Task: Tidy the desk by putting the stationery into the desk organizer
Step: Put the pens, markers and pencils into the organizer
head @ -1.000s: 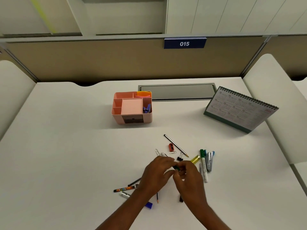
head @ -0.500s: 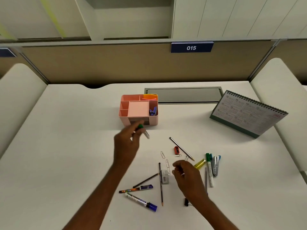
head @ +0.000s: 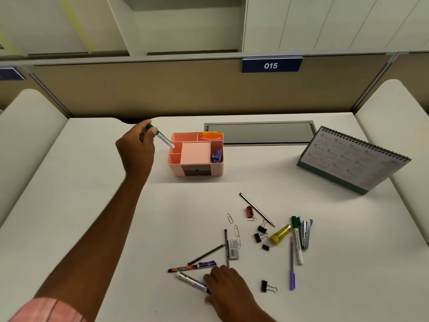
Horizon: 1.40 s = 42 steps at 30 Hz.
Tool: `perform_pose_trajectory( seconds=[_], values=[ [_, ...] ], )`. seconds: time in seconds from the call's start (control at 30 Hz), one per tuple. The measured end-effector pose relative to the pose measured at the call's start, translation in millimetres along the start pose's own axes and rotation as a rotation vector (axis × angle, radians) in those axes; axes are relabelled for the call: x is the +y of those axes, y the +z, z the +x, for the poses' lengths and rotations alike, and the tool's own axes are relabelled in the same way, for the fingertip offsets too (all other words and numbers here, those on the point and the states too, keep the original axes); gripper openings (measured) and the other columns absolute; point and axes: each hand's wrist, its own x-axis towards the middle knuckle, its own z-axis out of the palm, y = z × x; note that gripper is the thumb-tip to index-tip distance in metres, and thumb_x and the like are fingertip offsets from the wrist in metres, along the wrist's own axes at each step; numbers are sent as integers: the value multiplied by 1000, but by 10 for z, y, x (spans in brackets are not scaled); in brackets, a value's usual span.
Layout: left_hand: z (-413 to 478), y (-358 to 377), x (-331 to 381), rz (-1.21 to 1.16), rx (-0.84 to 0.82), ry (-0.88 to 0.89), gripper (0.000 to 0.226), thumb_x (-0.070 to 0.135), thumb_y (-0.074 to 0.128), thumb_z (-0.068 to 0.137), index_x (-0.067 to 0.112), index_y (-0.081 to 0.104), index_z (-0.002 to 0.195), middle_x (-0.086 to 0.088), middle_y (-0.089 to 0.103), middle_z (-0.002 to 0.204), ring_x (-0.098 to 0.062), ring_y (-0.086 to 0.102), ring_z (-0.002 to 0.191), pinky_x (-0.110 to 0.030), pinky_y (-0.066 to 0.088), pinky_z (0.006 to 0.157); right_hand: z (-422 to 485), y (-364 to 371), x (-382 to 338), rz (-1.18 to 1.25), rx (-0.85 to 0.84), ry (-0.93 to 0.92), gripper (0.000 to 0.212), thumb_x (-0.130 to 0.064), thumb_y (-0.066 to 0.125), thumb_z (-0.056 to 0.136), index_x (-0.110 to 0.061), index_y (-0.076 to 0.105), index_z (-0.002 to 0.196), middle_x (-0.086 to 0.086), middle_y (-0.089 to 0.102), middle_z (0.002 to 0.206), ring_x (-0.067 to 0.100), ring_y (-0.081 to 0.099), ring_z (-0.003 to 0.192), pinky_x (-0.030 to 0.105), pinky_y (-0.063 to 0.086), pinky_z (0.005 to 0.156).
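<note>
Half a second on, the left hand [head: 137,148] is reaching farther from the body than before — it was short of the pink desk organizer [head: 195,154], and it is now hovering at the organizer's left rim. The right hand [head: 226,289], which was hovering among the clutter, is now lying low on the white desk [head: 92,205] at the near end of the pile.

The left hand is pinching a green-capped white marker [head: 160,136] between thumb and fingertips. The marker's long axis is slanting down and to the right, green cap up in the fingers, white tail pointing into the organizer's left rear compartment, its tip just over the rim.

The right hand is curling over the near end of a blue-capped marker [head: 191,280]; whether it is gripping it cannot be told. Just beyond that hand's fingers are lying a patterned pen [head: 190,267], two pencils [head: 206,254] and an eraser [head: 233,249]. To its right are lying binder clips [head: 262,228], a yellow highlighter [head: 281,233], a purple pen [head: 292,263] and a stapler [head: 306,233].

Inside the organizer, orange sticky notes [head: 212,135] are filling the rear right slot, a blue clip-like item [head: 216,156] is sitting in the right slot, and a pink pad [head: 195,153] is filling the centre. A desk calendar [head: 355,159] is standing well to the right.
</note>
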Motion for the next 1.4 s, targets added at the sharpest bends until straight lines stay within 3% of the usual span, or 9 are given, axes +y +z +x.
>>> perform_pose_trajectory(
  seconds=[0.17, 0.4, 0.6, 0.77, 0.9, 1.03, 1.17, 1.27, 1.4],
  values=[
    [128, 186, -96, 52, -44, -10, 30, 21, 69, 96, 6, 77, 121, -10, 81, 103, -23, 77, 89, -38, 62, 88, 112, 71, -30, -56, 99, 20, 23, -32, 81, 59, -24, 66, 74, -3, 61, 77, 18, 58, 67, 28, 47, 56],
    [117, 434, -268, 198, -131, -7, 28, 17, 74, 95, 1, 77, 119, -15, 78, 113, -30, 76, 103, -35, 56, 97, -33, -108, 90, 200, 221, 123, 11, -43, 62, 80, -35, 65, 89, -14, 56, 88, 3, 56, 68, 17, 44, 47],
    [101, 576, -437, 276, -215, -21, 30, 19, 74, 96, 0, 76, 119, -18, 77, 116, -34, 75, 106, -37, 55, 97, -198, -478, 263, 526, 243, 191, 15, -43, 66, 91, -38, 67, 106, -18, 58, 100, -8, 58, 83, 6, 48, 74],
    [76, 649, -528, 305, -258, -58, 31, 20, 72, 98, 1, 75, 122, -18, 77, 117, -37, 75, 105, -42, 57, 96, -210, -905, 241, 754, 219, 304, 21, -47, 72, 87, -41, 70, 106, -20, 64, 103, 2, 67, 92, 17, 54, 82],
    [83, 688, -553, 319, -271, -91, 32, 22, 72, 98, 0, 75, 120, -20, 77, 115, -39, 75, 103, -40, 56, 93, -158, -1053, 210, 817, 260, 335, 25, -44, 76, 85, -43, 68, 109, -24, 64, 111, 2, 69, 95, 14, 53, 82],
    [118, 715, -611, 267, -305, -203, 58, 26, 77, 94, 4, 59, 145, -19, 66, 139, -37, 66, 124, -46, 52, 104, -117, -1102, 205, 862, 297, 337, 26, -39, 79, 84, -44, 69, 107, -21, 67, 107, 5, 68, 96, 15, 53, 79],
    [-69, 672, -320, 195, -237, -384, 91, 34, 79, 91, 10, 28, 162, -16, 34, 166, -34, 36, 152, -46, 36, 120, -103, -1194, 215, 975, 346, 379, 28, -24, 87, 77, -37, 74, 98, -14, 73, 94, 12, 71, 85, 18, 55, 74],
    [-542, 442, 128, 18, -299, -353, 62, 35, 77, 93, 18, 53, 147, -7, 63, 140, -25, 62, 124, -38, 55, 99, -87, -1317, 241, 1014, 389, 371, 25, -17, 87, 79, -29, 74, 97, -10, 74, 88, 15, 71, 81, 16, 53, 73],
    [-1346, 5, 691, -244, -856, -392, 22, 34, 79, 91, 30, 78, 112, 6, 80, 101, -18, 76, 93, -34, 64, 79, 5, -1412, 306, 987, 455, 389, 26, -24, 87, 81, -31, 70, 100, -11, 74, 90, 16, 70, 84, 20, 56, 74]
  ],
)
